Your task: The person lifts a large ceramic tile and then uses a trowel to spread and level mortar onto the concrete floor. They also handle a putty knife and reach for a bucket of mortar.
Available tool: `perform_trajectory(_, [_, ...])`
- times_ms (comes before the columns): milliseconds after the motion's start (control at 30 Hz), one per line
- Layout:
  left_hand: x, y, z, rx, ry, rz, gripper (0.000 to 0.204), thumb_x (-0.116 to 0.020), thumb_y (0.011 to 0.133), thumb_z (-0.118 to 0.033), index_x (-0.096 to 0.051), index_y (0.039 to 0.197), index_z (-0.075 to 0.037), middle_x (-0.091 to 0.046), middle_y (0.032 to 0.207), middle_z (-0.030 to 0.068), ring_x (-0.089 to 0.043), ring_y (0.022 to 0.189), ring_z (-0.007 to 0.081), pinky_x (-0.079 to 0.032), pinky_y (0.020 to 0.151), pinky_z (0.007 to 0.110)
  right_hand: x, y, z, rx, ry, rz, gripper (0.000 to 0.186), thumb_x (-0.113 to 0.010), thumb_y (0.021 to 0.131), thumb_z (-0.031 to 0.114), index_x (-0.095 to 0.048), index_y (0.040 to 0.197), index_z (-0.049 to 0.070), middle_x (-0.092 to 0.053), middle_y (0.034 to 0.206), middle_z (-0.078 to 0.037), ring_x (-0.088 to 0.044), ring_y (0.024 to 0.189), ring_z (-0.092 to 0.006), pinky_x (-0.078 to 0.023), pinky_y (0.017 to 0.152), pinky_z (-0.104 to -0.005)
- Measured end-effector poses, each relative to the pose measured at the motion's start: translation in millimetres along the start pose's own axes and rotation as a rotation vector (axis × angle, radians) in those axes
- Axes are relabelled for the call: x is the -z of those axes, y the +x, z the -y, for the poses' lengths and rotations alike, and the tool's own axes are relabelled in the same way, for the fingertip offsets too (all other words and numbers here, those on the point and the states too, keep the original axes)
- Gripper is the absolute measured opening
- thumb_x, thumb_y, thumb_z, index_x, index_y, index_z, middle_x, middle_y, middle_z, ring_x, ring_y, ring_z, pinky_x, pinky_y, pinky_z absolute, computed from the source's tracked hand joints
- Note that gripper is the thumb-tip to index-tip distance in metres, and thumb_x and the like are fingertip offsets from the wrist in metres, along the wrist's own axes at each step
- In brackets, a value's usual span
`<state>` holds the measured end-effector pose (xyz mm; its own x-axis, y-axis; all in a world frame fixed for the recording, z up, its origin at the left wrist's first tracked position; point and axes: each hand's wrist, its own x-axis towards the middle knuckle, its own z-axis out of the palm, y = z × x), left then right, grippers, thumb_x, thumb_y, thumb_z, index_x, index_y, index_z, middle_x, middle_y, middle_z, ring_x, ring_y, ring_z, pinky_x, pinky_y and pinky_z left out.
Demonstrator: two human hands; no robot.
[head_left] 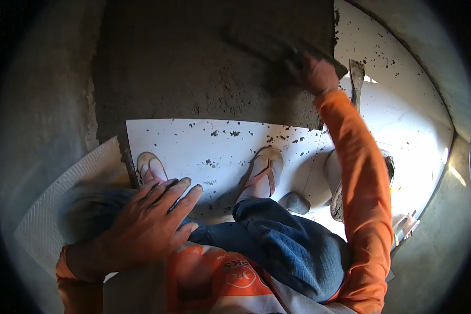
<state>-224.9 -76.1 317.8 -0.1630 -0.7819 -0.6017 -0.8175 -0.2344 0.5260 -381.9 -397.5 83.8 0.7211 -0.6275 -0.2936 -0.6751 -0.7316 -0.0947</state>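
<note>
My right hand (319, 75) reaches forward, closed round the handle of a long, flat mortar-smeared trowel (339, 67). The trowel lies over the wet grey mortar bed (193, 68), at its right side; motion blurs the tool and fingers. Over my bent left leg, low in the view, my left hand (159, 222) holds nothing, its fingers apart and dusted grey. A narrow mortar-caked tool (357, 73) rests on the white tiles just right of my right wrist, its lower end hidden by my sleeve.
White floor tiles (204, 152) with scattered mortar crumbs lie between the mortar bed and my sandalled feet (267, 170). A dark rounded block (296, 203) stands beside my right foot. My right arm partly covers a mortar-smeared container (332, 170). Walls curve up at both sides.
</note>
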Motion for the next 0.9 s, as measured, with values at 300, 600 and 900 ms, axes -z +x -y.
perform_trajectory(300, [-8, -39, -8, 0.102, 0.040, -0.183, 0.052, -0.058, 0.083, -0.031, -0.048, 0.125, -0.002, -0.050, 0.123, 0.0186, -0.050, 0.112, 0.0328, -0.035, 0.100, 0.044, -29, -69, 32, 0.321, -0.069, 0.343, 0.052, -0.046, 0.083, 0.059, -0.056, 0.111, 0.016, -0.065, 0.077, -0.020, -0.064, 0.073, -0.0374, -0.052, 0.067, -0.0478])
perform_trajectory(600, [-27, -33, 2, -0.031, 0.057, -0.213, 0.051, -0.056, 0.084, -0.035, -0.050, 0.124, -0.005, -0.052, 0.120, 0.0171, -0.055, 0.101, 0.0289, -0.038, 0.094, 0.042, -25, -37, 59, 0.226, -0.046, 0.227, 0.051, -0.049, 0.082, 0.058, -0.057, 0.103, 0.012, -0.064, 0.075, -0.022, -0.064, 0.073, -0.0391, -0.053, 0.067, -0.0462])
perform_trajectory(900, [-26, -43, 7, -0.073, 0.003, -0.164, 0.052, -0.055, 0.085, -0.034, -0.047, 0.127, -0.005, -0.052, 0.121, 0.0165, -0.054, 0.103, 0.0283, -0.038, 0.093, 0.041, -50, -44, 54, 0.261, -0.087, 0.336, 0.061, -0.045, 0.081, 0.063, -0.055, 0.116, 0.014, -0.065, 0.080, -0.022, -0.064, 0.075, -0.0380, -0.053, 0.068, -0.0455])
